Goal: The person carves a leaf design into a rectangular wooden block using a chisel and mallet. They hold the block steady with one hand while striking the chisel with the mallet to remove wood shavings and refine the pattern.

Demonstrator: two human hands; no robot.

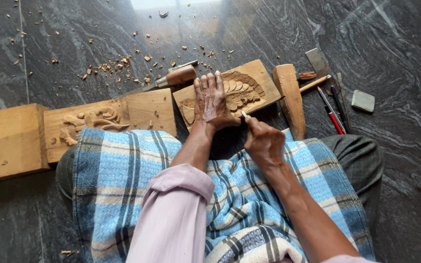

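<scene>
A small wooden block [254, 78] with a carved leaf relief lies on the dark stone floor in front of my knees. My left hand [211, 100] lies flat on it, fingers spread, pressing it down. My right hand [264, 142] is closed around a thin carving tool [244, 115] whose pale tip touches the block's near edge, just right of my left hand. A blue checked cloth [123, 185] covers my lap.
A long wooden beam with a carved panel [98, 119] lies at left. A wooden-handled chisel [179, 76] rests behind the block. A wooden mallet [291, 97], several slim tools [334, 109] and a grey stone [363, 101] lie at right. Wood chips [123, 63] litter the floor.
</scene>
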